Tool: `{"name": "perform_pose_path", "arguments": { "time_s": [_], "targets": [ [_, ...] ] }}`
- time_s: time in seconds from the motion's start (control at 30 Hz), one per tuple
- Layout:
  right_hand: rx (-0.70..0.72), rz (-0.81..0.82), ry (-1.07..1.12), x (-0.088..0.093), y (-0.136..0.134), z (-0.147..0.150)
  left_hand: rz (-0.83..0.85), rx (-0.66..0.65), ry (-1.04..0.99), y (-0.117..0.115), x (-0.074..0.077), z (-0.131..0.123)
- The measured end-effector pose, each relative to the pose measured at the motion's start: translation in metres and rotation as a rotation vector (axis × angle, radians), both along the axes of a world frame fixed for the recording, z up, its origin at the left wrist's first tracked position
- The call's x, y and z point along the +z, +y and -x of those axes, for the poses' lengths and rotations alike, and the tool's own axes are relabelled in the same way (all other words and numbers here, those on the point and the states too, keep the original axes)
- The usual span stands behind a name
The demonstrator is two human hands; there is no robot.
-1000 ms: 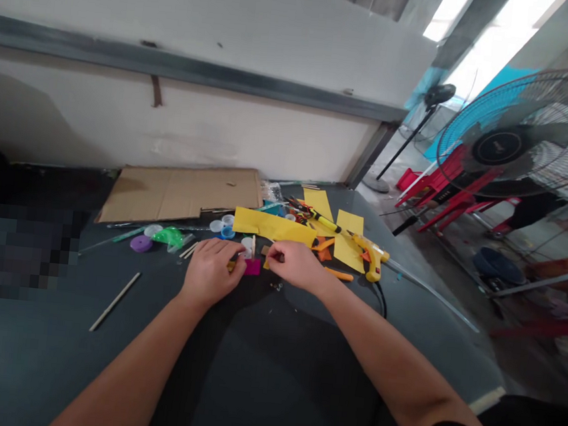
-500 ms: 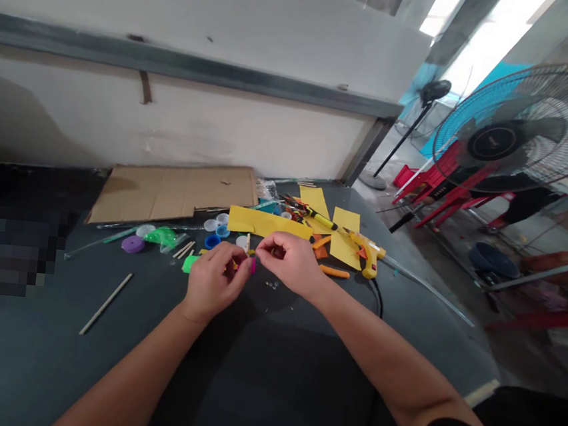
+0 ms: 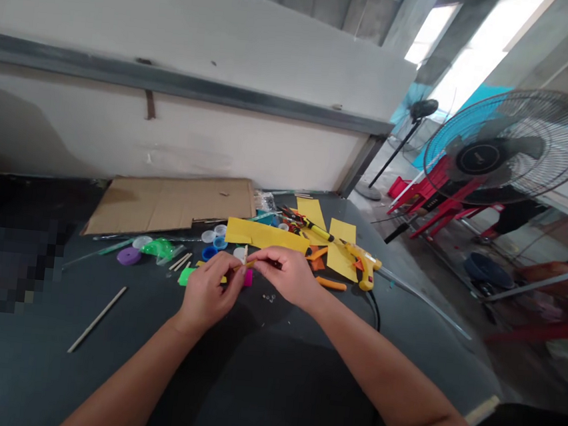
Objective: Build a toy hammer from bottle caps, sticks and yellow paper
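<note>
Over the dark table, my left hand (image 3: 210, 291) is closed in a pinch at a short wooden stick (image 3: 245, 253) that stands upright at its fingertips. My right hand (image 3: 285, 275) meets it from the right, thumb and index finger pressed together at a small yellow piece (image 3: 250, 263) next to the stick. The fingers partly cover both pieces. Around the left hand, a bright green piece (image 3: 186, 276) and a magenta piece (image 3: 248, 277) show; whether they touch the hand I cannot tell. Just behind the hands lies a yellow sheet strip (image 3: 266, 235).
A yellow glue gun (image 3: 366, 268) with a black cable lies right, near orange-handled tools (image 3: 331, 284) and yellow sheets (image 3: 345, 235). Bottle caps (image 3: 208, 253), a purple roll (image 3: 129, 256) and a wooden stick (image 3: 97, 319) lie left. Cardboard (image 3: 174, 202) rests at the back; a fan (image 3: 480, 158) stands right.
My right fingertips have moved in to the yellow piece beside the stick, closing the small gap between the hands. The whole view has shifted slightly, with things sitting lower in it.
</note>
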State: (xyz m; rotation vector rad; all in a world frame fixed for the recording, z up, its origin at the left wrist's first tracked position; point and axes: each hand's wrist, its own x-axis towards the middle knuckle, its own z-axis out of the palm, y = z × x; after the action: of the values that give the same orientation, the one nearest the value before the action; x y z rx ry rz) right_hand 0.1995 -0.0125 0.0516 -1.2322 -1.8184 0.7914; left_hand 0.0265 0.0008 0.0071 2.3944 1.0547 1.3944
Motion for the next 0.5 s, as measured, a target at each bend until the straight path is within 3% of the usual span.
{"name": "perform_pose_path", "arguments": {
  "time_s": [0.33,0.5],
  "targets": [
    [-0.036,0.055,0.079,-0.009,0.006,-0.004,0.028,-0.082,0.019,-0.001,0.001,0.002],
    [-0.034,0.089,0.123,-0.004,0.004,-0.005,0.054,-0.085,0.028,-0.003,0.013,0.003]
  ]
}}
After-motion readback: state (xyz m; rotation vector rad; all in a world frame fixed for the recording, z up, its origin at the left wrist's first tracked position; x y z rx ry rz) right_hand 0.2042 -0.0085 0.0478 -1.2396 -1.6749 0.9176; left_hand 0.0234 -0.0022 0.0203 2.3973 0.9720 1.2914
